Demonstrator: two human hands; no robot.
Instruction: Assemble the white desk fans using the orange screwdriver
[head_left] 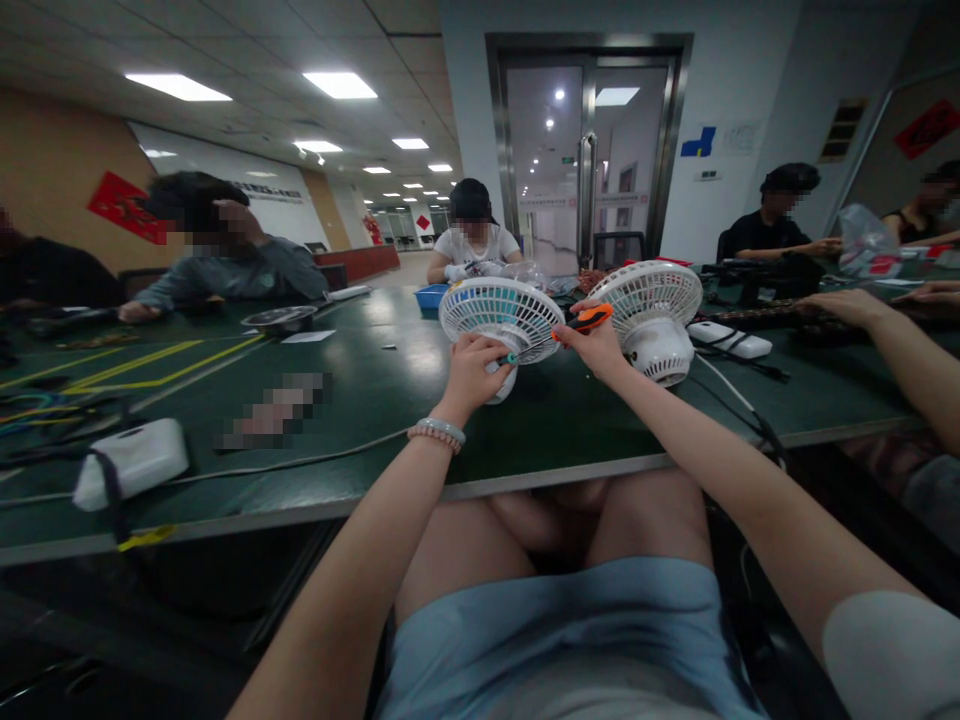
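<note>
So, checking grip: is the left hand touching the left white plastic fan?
Touching: head view shows the left hand wrapped around the base of the left white plastic fan.

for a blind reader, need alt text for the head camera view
A person's left hand holds a small white fan over a green table while the right hand puts an orange-handled screwdriver to it. A second fan stands beside; other people sit around.
</note>
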